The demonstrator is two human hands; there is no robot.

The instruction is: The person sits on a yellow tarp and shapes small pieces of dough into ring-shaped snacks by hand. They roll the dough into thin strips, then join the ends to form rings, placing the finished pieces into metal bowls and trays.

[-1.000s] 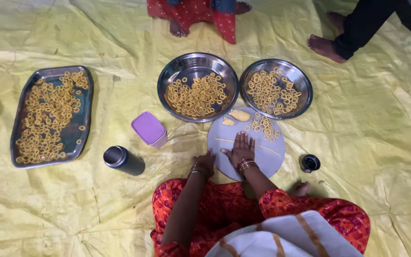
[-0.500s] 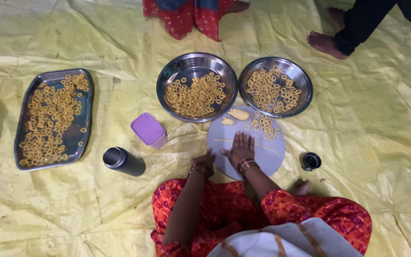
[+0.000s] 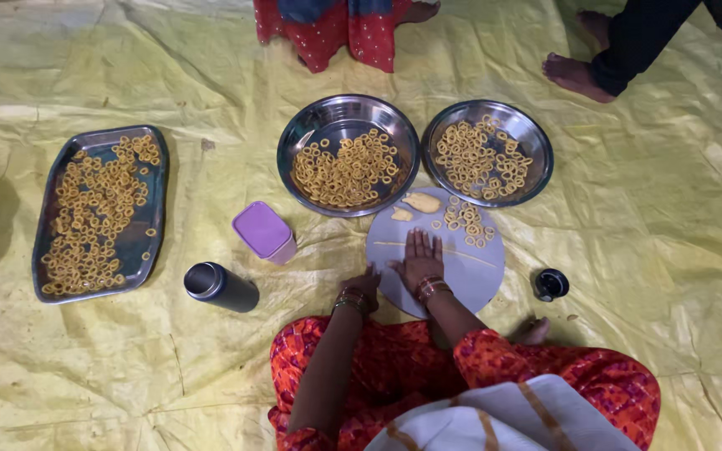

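The person's right hand (image 3: 421, 260) lies flat, fingers spread wide and palm down, on the round pale grey rolling board (image 3: 461, 280), pressing a thin pale strand of dough (image 3: 471, 254) that runs across the board beneath the fingertips and out to the right. Compared with the two earlier views, the hand sits in nearly the same place on the board, so the rolling is small back-and-forth work and the strand is not visibly longer. The left hand (image 3: 363, 288) rests at the board's left edge on the yellow plastic sheet (image 3: 670, 234), fingers loosely curled and holding nothing that can be seen. At the board's far side lie two pale lumps of dough (image 3: 421, 202) and a small cluster of finished dough rings (image 3: 466, 221). Beyond it stand two round steel bowls of rings (image 3: 294, 146), with a rectangular steel tray of rings (image 3: 154, 221) well to the left. A lilac lidded plastic box (image 3: 262, 230) and a dark steel flask lying on its side (image 3: 221, 287) sit near the left hand
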